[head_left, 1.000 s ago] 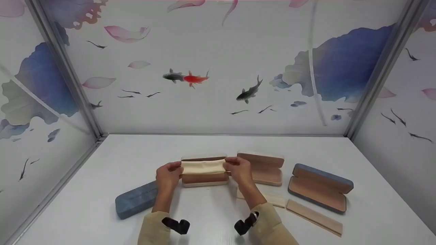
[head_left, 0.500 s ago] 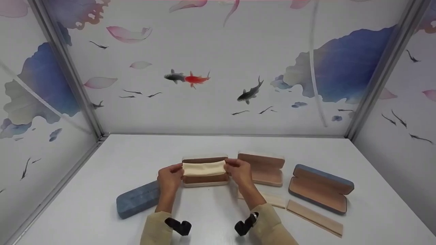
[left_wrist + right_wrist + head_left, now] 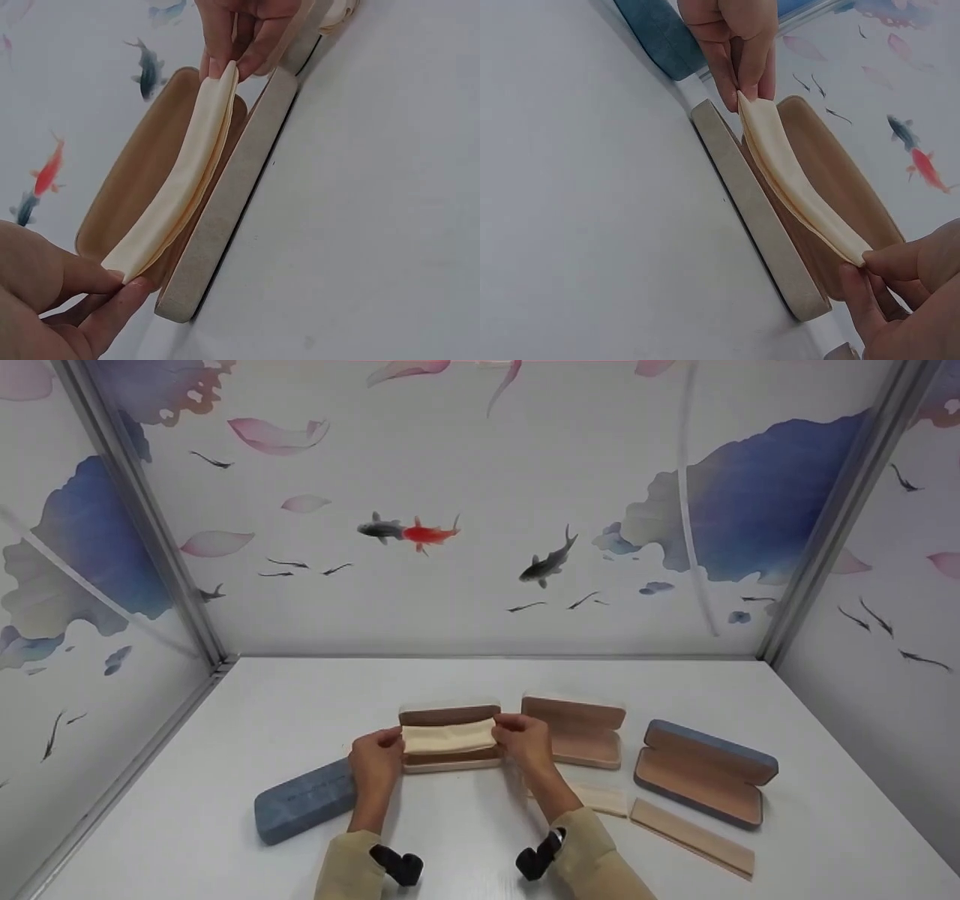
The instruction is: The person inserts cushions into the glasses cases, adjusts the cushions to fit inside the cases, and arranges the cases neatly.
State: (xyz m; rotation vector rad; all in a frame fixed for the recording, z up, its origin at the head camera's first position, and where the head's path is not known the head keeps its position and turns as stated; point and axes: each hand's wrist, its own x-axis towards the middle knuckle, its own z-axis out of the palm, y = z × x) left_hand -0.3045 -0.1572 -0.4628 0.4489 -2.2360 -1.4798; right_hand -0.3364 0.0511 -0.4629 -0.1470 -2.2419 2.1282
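A folded cream cloth (image 3: 448, 738) is stretched between both hands, over an opened glasses case (image 3: 452, 766) with a pale outside and tan lining. My left hand (image 3: 376, 759) pinches one end of the cloth between thumb and fingers. The other end is pinched by my right hand (image 3: 528, 744). In the left wrist view the cloth (image 3: 176, 180) shows several layers along its edge and sags slightly over the case's tan inside. The right wrist view has the pale case wall (image 3: 761, 214) running below the cloth, with the lid standing up behind.
A closed blue glasses case (image 3: 305, 801) lies beside the left forearm. To the right stand an opened pale case (image 3: 576, 727) and an opened blue case (image 3: 705, 776). Before them lie a cream folded cloth (image 3: 604, 799) and a tan folded cloth (image 3: 694, 838).
Both hands have lowered the cream cloth a little, toward the front of the opened pale case. Their pinch on its ends is unchanged, and the other cases have stayed put.
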